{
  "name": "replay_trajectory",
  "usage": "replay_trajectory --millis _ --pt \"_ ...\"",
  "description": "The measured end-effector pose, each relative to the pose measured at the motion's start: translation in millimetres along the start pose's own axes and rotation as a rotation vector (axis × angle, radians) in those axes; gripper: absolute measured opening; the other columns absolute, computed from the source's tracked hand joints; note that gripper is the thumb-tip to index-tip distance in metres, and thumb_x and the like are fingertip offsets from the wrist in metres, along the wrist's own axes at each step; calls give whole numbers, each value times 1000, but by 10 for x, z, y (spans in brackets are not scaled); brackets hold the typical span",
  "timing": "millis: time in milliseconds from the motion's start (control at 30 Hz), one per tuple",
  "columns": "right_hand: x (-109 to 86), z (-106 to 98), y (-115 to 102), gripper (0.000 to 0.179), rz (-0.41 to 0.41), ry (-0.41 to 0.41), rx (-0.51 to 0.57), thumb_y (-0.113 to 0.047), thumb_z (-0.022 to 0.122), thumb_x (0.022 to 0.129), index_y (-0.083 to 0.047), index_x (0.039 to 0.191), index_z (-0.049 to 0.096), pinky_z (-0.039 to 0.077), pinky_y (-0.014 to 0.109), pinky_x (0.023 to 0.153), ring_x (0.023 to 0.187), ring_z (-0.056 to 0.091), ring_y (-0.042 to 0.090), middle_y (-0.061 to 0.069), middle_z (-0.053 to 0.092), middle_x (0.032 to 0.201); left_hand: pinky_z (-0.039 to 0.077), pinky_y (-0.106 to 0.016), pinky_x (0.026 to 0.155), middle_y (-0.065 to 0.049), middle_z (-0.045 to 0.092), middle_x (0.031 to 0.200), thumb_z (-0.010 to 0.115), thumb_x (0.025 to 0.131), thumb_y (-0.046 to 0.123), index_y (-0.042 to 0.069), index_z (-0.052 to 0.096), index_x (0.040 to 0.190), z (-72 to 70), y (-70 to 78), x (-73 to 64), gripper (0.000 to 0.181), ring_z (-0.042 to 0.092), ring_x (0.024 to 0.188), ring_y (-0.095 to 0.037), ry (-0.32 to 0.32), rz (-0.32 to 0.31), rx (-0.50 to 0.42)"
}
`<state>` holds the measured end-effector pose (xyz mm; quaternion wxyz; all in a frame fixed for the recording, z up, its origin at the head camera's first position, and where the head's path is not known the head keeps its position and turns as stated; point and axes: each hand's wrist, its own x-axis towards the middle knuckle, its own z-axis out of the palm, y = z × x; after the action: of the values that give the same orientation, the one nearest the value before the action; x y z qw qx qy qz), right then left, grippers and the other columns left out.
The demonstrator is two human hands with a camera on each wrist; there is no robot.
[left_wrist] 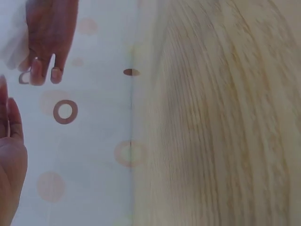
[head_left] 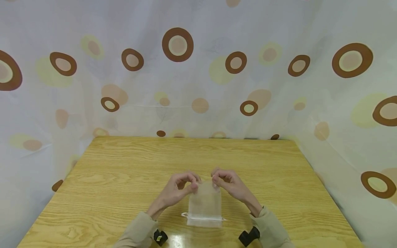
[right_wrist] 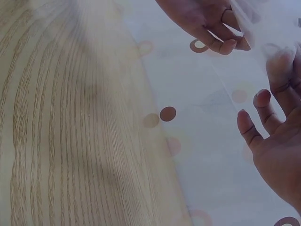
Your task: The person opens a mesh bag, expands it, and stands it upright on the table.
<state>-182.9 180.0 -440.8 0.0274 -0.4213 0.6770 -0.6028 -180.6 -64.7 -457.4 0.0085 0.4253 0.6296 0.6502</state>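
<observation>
A sheer whitish drawstring pouch hangs between the two hands, its white cord across the end nearer the person and a small cord loop at its left side. The left hand pinches the pouch's far edge near its left corner with thumb and fingertips. At the right corner, the right hand pinches the same edge. Part of the sheer fabric shows between the left hand and right hand in the right wrist view. Only part of the left hand enters the left wrist view.
Below the hands is a wood-grain table. A pale curtain with brown rings and coloured dots surrounds its back and sides. Black wrist straps show near both light sleeves.
</observation>
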Motion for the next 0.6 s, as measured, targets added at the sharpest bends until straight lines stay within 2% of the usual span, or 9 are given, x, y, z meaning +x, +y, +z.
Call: replay_trajectory --millis 33,133,167,233,267,333,400,500,600 --pt "0 -2 -2 30 -6 -1 3 0 44 106 -3 79 56 38 33 75 84 45 18 9 44 80 52 -26 97 -26 65 99 60 101 7 -5 59 86 -1 -3 1 19 62 106 -5 7 -5 -32" --pt "-2 -5 -9 26 -4 3 36 0 46 105 -1 83 58 39 31 76 85 46 17 9 46 82 55 -22 86 -12 70 91 60 101 11 -8 59 88 -8 -15 3 23 65 94 -1 24 -6 -75" --pt "-3 -6 -10 24 -3 7 53 0 46 105 -1 84 58 41 30 78 86 48 16 9 47 83 55 -21 81 -7 71 90 61 101 11 -8 59 88 -12 -22 4 23 64 90 1 28 -2 -81" --pt "-5 -2 -12 22 7 19 103 -1 48 105 0 85 59 44 26 84 90 51 12 7 52 85 54 -20 75 -5 68 84 61 101 11 -9 59 89 -17 -34 8 23 62 82 3 24 9 -84" --pt "-4 3 -12 22 9 23 139 -1 47 105 0 86 59 45 25 89 93 53 12 6 53 86 53 -20 72 -6 66 81 61 101 11 -9 59 90 -18 -38 12 23 60 79 3 19 15 -82" --pt "0 16 -4 23 0 20 216 0 46 105 0 86 57 44 25 100 97 54 10 2 56 88 53 -21 72 -16 62 78 61 101 10 -8 59 90 -15 -42 20 21 58 78 3 6 34 -73" --pt "15 36 -2 24 -16 15 289 -1 44 106 -1 86 57 42 25 105 98 54 10 -2 57 89 53 -22 74 -23 59 76 60 101 9 -7 60 90 -10 -34 30 20 57 77 2 -3 32 -53" --pt "38 57 -4 26 -39 -2 342 -2 41 107 -3 87 56 42 26 101 96 52 11 -3 56 86 53 -25 77 -23 59 73 59 101 8 -4 60 89 -5 -20 41 17 58 74 -2 -12 24 -20" --pt "49 66 -18 28 -33 -12 335 -5 39 108 -4 86 56 41 29 94 95 51 13 -2 56 84 54 -29 81 -21 60 71 59 101 7 -2 61 90 -7 -18 47 15 60 70 -7 -26 31 5"
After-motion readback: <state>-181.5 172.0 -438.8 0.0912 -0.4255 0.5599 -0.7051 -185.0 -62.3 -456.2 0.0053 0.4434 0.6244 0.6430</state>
